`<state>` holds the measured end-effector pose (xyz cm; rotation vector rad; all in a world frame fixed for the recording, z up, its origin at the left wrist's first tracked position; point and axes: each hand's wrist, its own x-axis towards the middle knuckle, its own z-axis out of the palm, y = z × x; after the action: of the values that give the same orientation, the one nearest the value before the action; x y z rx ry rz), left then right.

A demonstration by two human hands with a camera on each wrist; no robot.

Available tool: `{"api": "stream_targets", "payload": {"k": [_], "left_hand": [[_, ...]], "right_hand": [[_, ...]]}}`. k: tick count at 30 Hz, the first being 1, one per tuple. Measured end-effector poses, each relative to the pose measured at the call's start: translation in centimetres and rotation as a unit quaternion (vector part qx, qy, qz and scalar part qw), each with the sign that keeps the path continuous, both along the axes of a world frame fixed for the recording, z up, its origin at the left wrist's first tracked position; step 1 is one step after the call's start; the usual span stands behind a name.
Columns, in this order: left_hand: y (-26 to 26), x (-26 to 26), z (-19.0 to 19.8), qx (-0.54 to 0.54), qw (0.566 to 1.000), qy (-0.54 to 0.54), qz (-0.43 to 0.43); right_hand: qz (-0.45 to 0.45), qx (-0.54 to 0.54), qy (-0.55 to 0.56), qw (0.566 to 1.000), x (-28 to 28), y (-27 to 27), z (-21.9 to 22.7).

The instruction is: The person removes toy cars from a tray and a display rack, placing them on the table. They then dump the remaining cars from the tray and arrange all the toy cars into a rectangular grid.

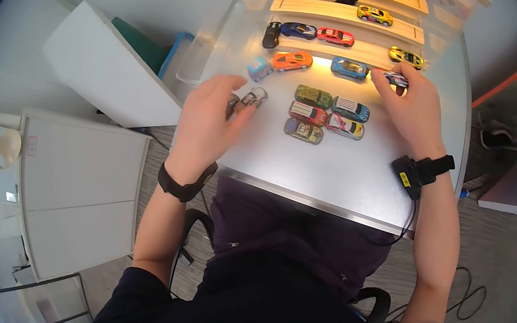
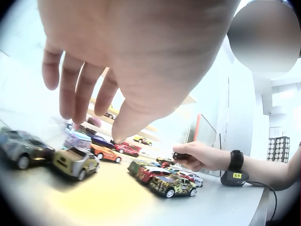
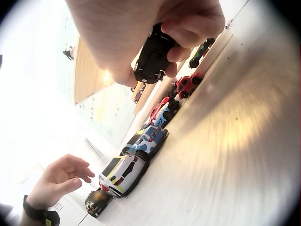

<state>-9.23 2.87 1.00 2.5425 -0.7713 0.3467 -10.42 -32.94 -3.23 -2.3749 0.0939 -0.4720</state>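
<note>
My right hand (image 1: 413,108) pinches a toy car (image 1: 396,80) near the right side of the table; the right wrist view shows its black underside (image 3: 154,54). Over the left of the table hovers my left hand (image 1: 205,117), its fingers (image 2: 70,89) loosely extended with nothing in them. Just by that hand stand a silver-yellow toy car (image 1: 254,97) and a second one, mostly hidden behind the fingers in the head view. Between the hands several toy cars sit in a cluster, among them a green one (image 1: 313,96) and a camouflage one (image 1: 303,131).
Wooden shelves (image 1: 347,16) at the back hold toy cars, including a yellow car (image 1: 374,15). In front of them stand an orange car (image 1: 292,61), a blue car (image 1: 350,68) and a light-blue toy vehicle (image 1: 260,69). The table's metal front edge (image 1: 306,202) runs before my lap.
</note>
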Motion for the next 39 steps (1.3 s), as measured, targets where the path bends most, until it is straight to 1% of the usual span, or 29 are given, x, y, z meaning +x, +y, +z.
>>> {"api": "stream_targets", "payload": {"k": [3,6,12,15,18,19,22,24,25,29,33,34,36,37,39], "left_hand": [[1.6,-1.1,-0.1,0.047,0.998,0.008,0.035],[1.6,-2.1,-0.3,0.064,0.997,0.017,0.045],[0.6,-1.1,-1.2,0.047,0.998,-0.012,0.043],[0.2,-0.8,-1.7,0.067,0.996,-0.002,0.051],[0.0,-0.5,-2.5,0.031,0.998,-0.013,0.045],[-0.2,-0.7,-2.3,0.027,0.999,-0.008,0.038],[-0.9,-2.4,-1.2,0.018,1.000,0.012,0.006],[-1.3,-3.6,-0.8,0.019,0.999,0.035,-0.027],[-1.3,-4.0,-0.8,0.023,0.998,0.042,-0.028],[-0.9,-5.2,-0.9,0.029,0.996,0.067,-0.044],[-0.9,-6.4,0.4,0.028,0.995,0.081,-0.059],[-1.2,-6.3,0.5,0.014,0.993,0.081,-0.080],[-2.3,-6.4,0.3,-0.016,0.990,0.081,-0.119],[-2.8,-6.7,0.2,0.000,0.990,0.079,-0.120],[-3.9,-7.1,-0.1,-0.021,0.987,0.089,-0.134]], "right_hand": [[0.004,0.010,-0.004,1.000,0.0,0.0,-0.2],[0.005,0.015,-0.004,1.000,0.1,0.0,-0.3],[0.011,0.025,0.008,1.000,0.1,0.1,-0.2],[0.015,0.030,0.003,0.999,0.2,0.1,-0.1],[0.020,0.030,-0.014,0.999,0.1,-0.1,-0.4],[0.023,0.028,-0.022,0.999,0.1,-0.1,-0.4],[0.011,0.008,0.019,1.000,-0.2,0.0,0.2],[0.009,0.006,0.028,1.000,-0.2,0.1,0.4],[0.008,0.005,0.033,0.999,-0.2,0.1,0.5],[0.008,0.013,0.018,1.000,-0.3,0.1,0.2],[0.010,0.013,-0.015,1.000,0.2,-0.1,-0.5],[0.011,0.011,-0.025,1.000,0.2,-0.2,-0.7],[0.010,0.010,-0.002,1.000,0.1,-0.1,-0.7],[0.009,0.008,0.008,1.000,0.2,-0.1,-0.5],[0.014,0.014,-0.001,1.000,0.3,-0.1,-0.5]]}}
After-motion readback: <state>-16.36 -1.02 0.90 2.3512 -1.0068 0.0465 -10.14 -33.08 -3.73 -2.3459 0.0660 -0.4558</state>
